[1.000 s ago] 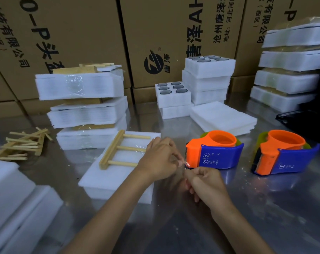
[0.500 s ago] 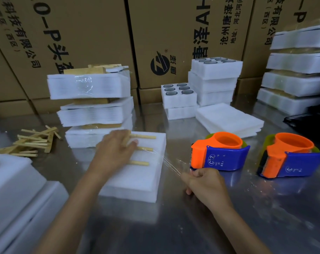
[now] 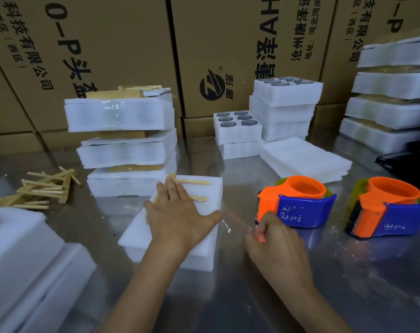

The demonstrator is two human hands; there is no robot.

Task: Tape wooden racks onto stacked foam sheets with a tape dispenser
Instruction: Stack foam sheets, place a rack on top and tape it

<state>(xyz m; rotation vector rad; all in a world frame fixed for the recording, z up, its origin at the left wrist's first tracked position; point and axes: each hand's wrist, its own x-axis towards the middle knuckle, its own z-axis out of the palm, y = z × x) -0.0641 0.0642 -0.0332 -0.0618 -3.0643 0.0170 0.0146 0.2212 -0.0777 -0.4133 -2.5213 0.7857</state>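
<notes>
Presently, left hand (image 3: 177,217): lies flat, palm down, fingers straight and spread, pressing on the wooden rack (image 3: 192,182) and the top of the stacked foam sheets (image 3: 204,246); thumb reaches toward the right edge of the foam
Right hand (image 3: 276,246): fingers curled, just in front of the near tape dispenser (image 3: 297,203); whether they pinch the tape cannot be told
Tape (image 3: 224,222): a clear strip shows at the foam's right edge, between the two hands
Wooden rack: lies on the foam stack, mostly under the left hand; two rungs stick out to the right
Stacked foam sheets: rest on the metal table (image 3: 348,272), left of the dispenser
Second tape dispenser (image 3: 386,207): orange and blue, stands to the right of the first
Loose racks (image 3: 40,191): piled at the left of the table
Taped bundles (image 3: 122,140): stacked behind the foam
Cardboard boxes (image 3: 122,44): line the back
</notes>
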